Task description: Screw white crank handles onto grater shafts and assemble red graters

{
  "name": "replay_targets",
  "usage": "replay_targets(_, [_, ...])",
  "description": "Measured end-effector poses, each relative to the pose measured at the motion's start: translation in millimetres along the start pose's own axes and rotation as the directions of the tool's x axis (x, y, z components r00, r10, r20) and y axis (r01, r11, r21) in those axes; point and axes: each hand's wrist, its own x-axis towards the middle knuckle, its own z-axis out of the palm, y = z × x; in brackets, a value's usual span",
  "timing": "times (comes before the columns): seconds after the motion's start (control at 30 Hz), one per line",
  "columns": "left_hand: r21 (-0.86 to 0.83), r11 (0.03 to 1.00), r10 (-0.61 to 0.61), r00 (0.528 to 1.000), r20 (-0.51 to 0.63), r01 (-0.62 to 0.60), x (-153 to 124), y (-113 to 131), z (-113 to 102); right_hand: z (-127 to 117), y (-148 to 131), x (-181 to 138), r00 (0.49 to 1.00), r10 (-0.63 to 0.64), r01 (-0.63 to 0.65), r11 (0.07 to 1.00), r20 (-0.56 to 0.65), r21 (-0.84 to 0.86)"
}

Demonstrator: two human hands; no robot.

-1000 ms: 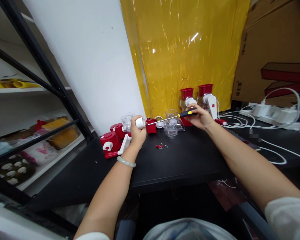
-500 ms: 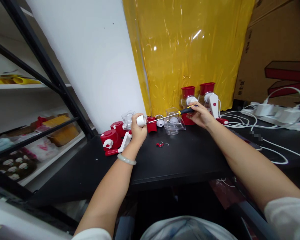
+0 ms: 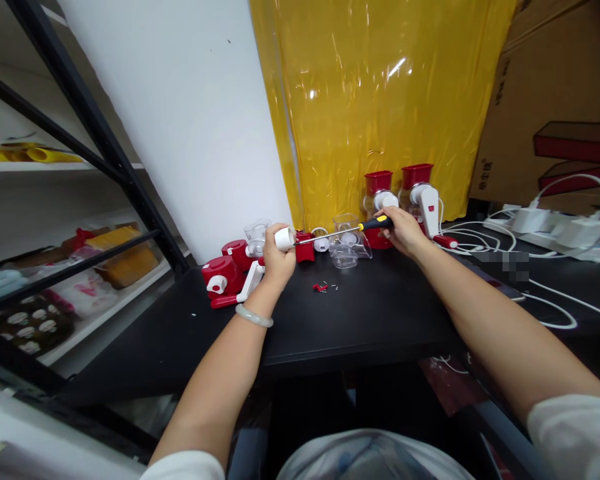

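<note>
A black tabletop (image 3: 360,327) carries a spread of red, white and clear parts; at left sit two red housings (image 3: 223,275), a red-handled white crank (image 3: 250,283) beside them; near the middle lie a small red piece (image 3: 321,288) and slim metallic bits (image 3: 335,287) (too tiny to identify); behind them, clear plastic parts (image 3: 345,257); farther right stand two red-topped devices (image 3: 417,177), near tangled white cables (image 3: 550,321).

Pale rounded bangle (image 3: 254,316) just above L hand (image 3: 279,263), wht short sleeves (image 3: 570,427), lt. top (image 3: 375,459) w/ blurry blue-grey patt.
</note>
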Motion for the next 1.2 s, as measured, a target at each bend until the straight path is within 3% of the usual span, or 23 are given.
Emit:
replay_targets(0.1, [0.012,1.000,0.014,1.000,0.002,-0.014,-0.9,-0.7,0.3,3.5,-11.3,-6.6,0.995,0.098,-0.100,0.972,0.019,0.212])
replay_targets(0.2, [0.036,0.999,0.020,1.000,0.016,-0.020,-2.1,-1.9,0.2,5.4,-19.2,-11.6,0.987,0.138,-0.156,0.938,0.079,0.311])
replay_targets(0.47, [0.076,0.997,0.004,0.999,0.035,-0.007,-1.8,0.4,-0.6,8.1,-12.5,-9.4,0.995,0.097,-0.100,0.982,0.030,0.160])
replay_targets(0.8, [0.144,0.990,-0.015,0.998,0.067,0.006,1.2,15.6,-2.7,10.5,-9.4,-8.0,0.995,0.097,-0.088,0.971,-0.032,0.220])
replay_targets(1.07, [0.179,0.981,-0.092,0.993,0.070,0.078,3.3,15.8,-3.0,15.1,-11.4,-11.4,0.978,0.205,-0.172,0.893,-0.035,0.417])
replay_targets(1.2, [0.197,0.976,-0.118,0.988,0.103,0.096,4.1,15.7,-4.3,11.1,-10.0,-11.9,0.980,0.195,-0.167,0.921,-0.046,0.352])
